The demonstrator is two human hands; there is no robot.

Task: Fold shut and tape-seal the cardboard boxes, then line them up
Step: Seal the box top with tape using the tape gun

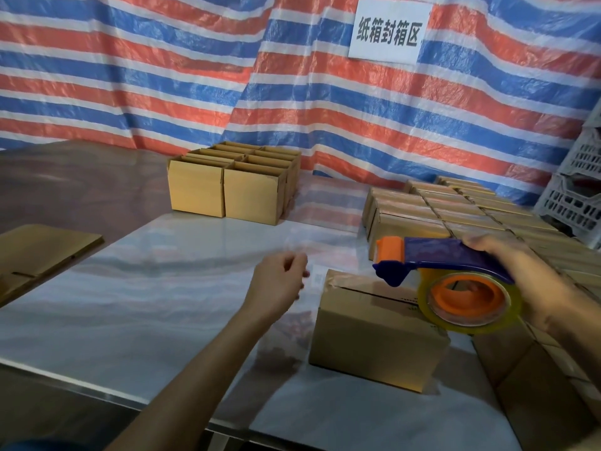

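The right grip [507, 265] clasps a tape dispenser [455, 255] just above a box [374, 333] standing on the bench [162, 304], flaps folded shut. The left grip [276, 281] hangs beside the box's left end, fingers curled; whether it pinches anything cannot be told. Open boxes [227, 190] cluster at the back, contents hidden; closed boxes [455, 206] lie in rows at right.

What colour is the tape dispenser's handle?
Dark blue, on the tape dispenser; head view shows it.
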